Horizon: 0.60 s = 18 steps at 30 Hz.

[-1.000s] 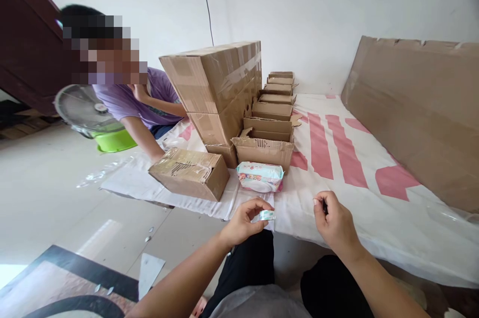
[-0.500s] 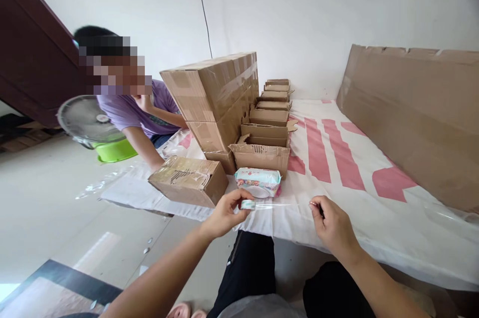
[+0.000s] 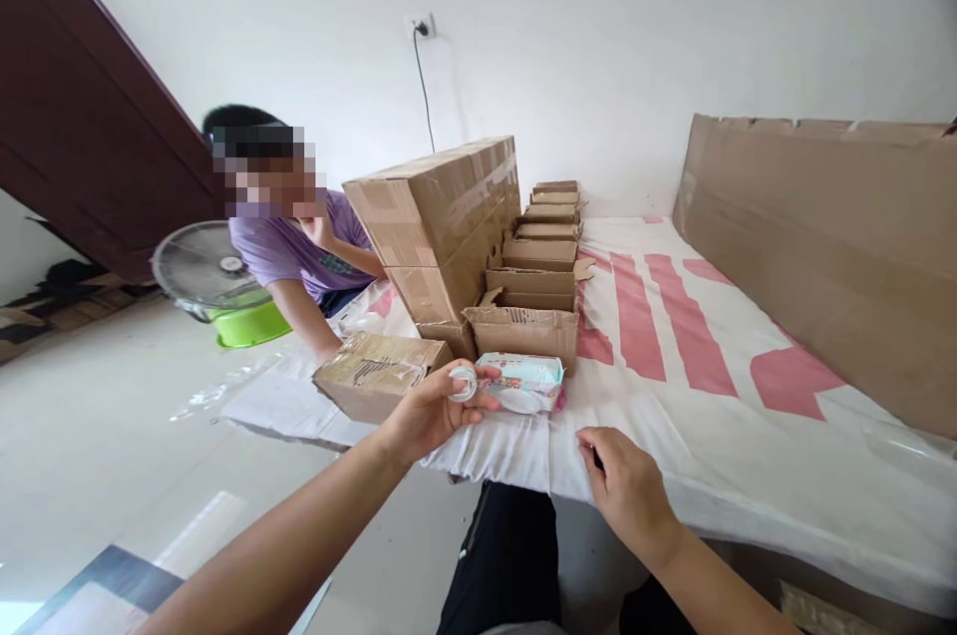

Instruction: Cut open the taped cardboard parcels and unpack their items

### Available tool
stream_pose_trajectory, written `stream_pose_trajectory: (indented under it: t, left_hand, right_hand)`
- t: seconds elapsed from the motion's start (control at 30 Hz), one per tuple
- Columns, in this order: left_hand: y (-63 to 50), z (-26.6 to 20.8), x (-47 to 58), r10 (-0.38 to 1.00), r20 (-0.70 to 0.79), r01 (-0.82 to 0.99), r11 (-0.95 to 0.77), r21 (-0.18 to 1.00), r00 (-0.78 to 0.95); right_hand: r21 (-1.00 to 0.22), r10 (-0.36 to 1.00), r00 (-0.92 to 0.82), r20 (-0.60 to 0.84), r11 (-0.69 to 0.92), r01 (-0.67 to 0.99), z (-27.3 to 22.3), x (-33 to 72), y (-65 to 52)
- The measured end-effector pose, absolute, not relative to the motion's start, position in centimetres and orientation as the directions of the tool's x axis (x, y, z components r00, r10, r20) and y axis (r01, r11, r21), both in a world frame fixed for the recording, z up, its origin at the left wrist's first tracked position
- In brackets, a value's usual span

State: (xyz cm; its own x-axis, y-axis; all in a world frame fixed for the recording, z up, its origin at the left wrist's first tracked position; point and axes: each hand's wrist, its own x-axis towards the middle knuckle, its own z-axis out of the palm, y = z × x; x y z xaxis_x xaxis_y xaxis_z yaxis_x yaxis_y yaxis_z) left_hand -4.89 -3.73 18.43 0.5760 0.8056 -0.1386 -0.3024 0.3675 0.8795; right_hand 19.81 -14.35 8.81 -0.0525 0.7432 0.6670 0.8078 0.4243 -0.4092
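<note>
My left hand (image 3: 434,408) grips a small roll of clear tape (image 3: 464,383) between thumb and fingers, its ring side turned up toward me. Just behind it lies a light blue pack of wipes (image 3: 521,378) with a white lid. To its left sits a closed cardboard box (image 3: 378,366), partly covered by my hand. Over the front edge of the table my right hand (image 3: 628,485) is closed, thumb and index finger pinched together. Whatever it may hold is too small or too clear to make out.
Closed boxes (image 3: 449,226) are stacked behind, beside a row of open cartons (image 3: 527,331). A large cardboard sheet (image 3: 814,256) stands at the right on the cloth-covered table (image 3: 763,476). A person in a purple shirt (image 3: 280,261) sits at the left, near a fan (image 3: 213,261).
My left hand has turned the tape roll and moved left. My right hand has come left and down toward me. The strip stretched between the hands no longer shows. The view has shifted slightly.
</note>
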Motion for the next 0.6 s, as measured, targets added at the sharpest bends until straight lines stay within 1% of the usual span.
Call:
stream_pose_trajectory:
  t: [0.1, 0.23, 0.3, 0.37, 0.43, 0.5, 0.57, 0.6]
  left_hand:
    - [-4.0, 18.6, -4.7, 0.756, -0.097, -0.321, 0.386, 0.865, 0.648]
    - [-4.3, 19.2, -4.6, 0.700, -0.066, -0.287, 0.374, 0.882, 0.711]
    - [-4.2, 19.8, -4.8, 0.697, -0.069, -0.273, 0.368, 0.889, 0.713]
    - [-3.8, 20.7, -5.2, 0.718, -0.068, -0.276, 0.351, 0.895, 0.693]
    - [-2.8, 21.8, -6.0, 0.769, -0.051, -0.288, 0.299, 0.910, 0.637]
    - [-1.1, 23.0, -7.3, 0.842, -0.021, -0.289, 0.208, 0.935, 0.539]
    - [1.4, 24.2, -9.3, 0.916, 0.021, -0.263, 0.093, 0.960, 0.401]
    - [2.8, 24.7, -10.4, 0.946, 0.034, -0.234, 0.045, 0.971, 0.322]
  right_hand:
    - [-0.506, 0.783, -0.022, 0.621, 0.423, 0.752, 8.0, 19.2, -14.4]
    - [-0.603, 0.837, -0.025, 0.547, 0.415, 0.681, 8.1, 19.4, -14.5]
    - [-0.672, 0.870, -0.007, 0.493, 0.386, 0.633, 8.6, 20.0, -14.5]
    - [-0.750, 0.905, 0.043, 0.424, 0.324, 0.576, 9.0, 20.9, -14.5]
    - [-0.817, 0.931, 0.119, 0.346, 0.237, 0.525, 9.1, 22.1, -14.6]
    - [-0.851, 0.942, 0.186, 0.279, 0.153, 0.502, 9.0, 23.6, -14.8]
    - [-0.835, 0.930, 0.245, 0.273, 0.103, 0.541, 8.8, 25.3, -15.0]
    - [-0.805, 0.913, 0.270, 0.305, 0.095, 0.586, 8.7, 26.2, -15.2]
